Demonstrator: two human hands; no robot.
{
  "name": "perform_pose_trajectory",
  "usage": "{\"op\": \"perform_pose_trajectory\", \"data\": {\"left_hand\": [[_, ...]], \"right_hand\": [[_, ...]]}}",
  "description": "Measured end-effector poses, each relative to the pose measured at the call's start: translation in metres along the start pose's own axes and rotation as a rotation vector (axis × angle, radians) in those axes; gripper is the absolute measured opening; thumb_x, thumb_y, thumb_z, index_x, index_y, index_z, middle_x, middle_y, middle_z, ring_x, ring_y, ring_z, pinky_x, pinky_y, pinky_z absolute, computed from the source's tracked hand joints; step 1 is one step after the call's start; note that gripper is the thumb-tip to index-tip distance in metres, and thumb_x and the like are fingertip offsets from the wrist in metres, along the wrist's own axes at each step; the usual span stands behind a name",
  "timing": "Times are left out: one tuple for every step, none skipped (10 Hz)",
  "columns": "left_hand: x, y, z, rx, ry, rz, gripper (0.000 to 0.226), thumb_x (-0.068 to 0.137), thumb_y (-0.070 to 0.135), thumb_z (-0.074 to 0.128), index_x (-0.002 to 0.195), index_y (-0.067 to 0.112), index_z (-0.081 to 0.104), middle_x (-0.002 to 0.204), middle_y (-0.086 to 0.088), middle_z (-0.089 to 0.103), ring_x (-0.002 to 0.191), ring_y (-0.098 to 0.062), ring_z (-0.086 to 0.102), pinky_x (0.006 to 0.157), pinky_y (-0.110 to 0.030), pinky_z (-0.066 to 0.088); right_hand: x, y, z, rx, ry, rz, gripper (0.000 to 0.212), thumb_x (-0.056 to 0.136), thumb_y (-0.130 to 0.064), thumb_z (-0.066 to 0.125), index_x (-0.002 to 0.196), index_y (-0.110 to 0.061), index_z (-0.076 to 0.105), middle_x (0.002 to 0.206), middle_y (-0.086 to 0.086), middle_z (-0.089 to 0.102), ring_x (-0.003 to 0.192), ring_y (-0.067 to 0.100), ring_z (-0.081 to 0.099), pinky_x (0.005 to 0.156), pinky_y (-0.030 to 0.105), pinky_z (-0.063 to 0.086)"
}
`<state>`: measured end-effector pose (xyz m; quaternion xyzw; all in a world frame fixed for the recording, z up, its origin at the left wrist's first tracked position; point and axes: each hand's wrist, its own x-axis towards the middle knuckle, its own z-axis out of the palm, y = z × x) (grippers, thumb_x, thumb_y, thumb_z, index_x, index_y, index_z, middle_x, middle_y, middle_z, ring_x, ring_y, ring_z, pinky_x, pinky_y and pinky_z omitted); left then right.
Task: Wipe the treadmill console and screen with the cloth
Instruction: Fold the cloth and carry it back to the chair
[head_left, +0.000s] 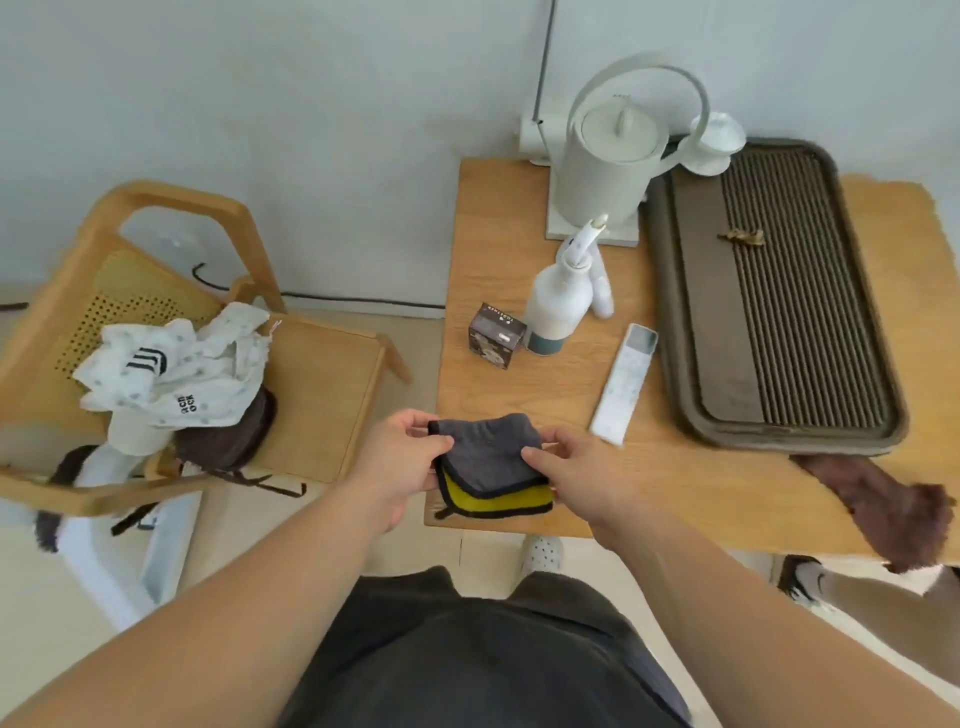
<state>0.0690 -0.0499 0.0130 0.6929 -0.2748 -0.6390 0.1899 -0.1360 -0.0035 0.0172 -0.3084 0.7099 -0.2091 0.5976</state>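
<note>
A wooden chair (317, 379) heaped with clothes (171, 374) stands left of the surface (519, 234), with a strip of bare floor between them. Over the surface's near left corner, the left hand (402, 457) pinches the left side of the folded grey-and-yellow cloth (488, 462), and the right hand (576, 467) pinches its right side. Beyond the cloth, bare wood runs to a small box (496, 335) and a white spray bottle (556, 301). A remote control (623, 384) lies just beside the dark tea tray (800, 439), which covers much of the right half. A brown rag (883, 499) overhangs the near edge.
</note>
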Motion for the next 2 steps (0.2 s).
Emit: {"op": "perform_pose_trajectory", "data": {"left_hand": [[-0.0069, -0.0056, 0.017, -0.071, 0.08, -0.02, 0.022, 0.093, 0.002, 0.066, 0.111, 0.014, 0.063, 0.113, -0.011, 0.07, 0.102, -0.027, 0.07, 0.081, -0.043, 0.063], [-0.01, -0.0153, 0.0242, 0.153, 0.196, 0.019, 0.035, 0.092, 0.019, 0.071, 0.124, 0.023, 0.058, 0.121, 0.003, 0.062, 0.111, -0.019, 0.06, 0.087, -0.034, 0.05]], "right_hand": [[0.005, -0.0024, -0.0205, -0.112, -0.101, -0.027, 0.01, 0.1, -0.034, 0.063, 0.109, -0.032, 0.068, 0.098, -0.005, 0.074, 0.092, 0.014, 0.068, 0.077, 0.031, 0.055], [0.0081, -0.0025, -0.0283, -0.309, -0.139, -0.031, 0.032, 0.099, -0.039, 0.063, 0.13, -0.031, 0.063, 0.11, -0.009, 0.069, 0.102, 0.013, 0.063, 0.089, 0.033, 0.052]]}}
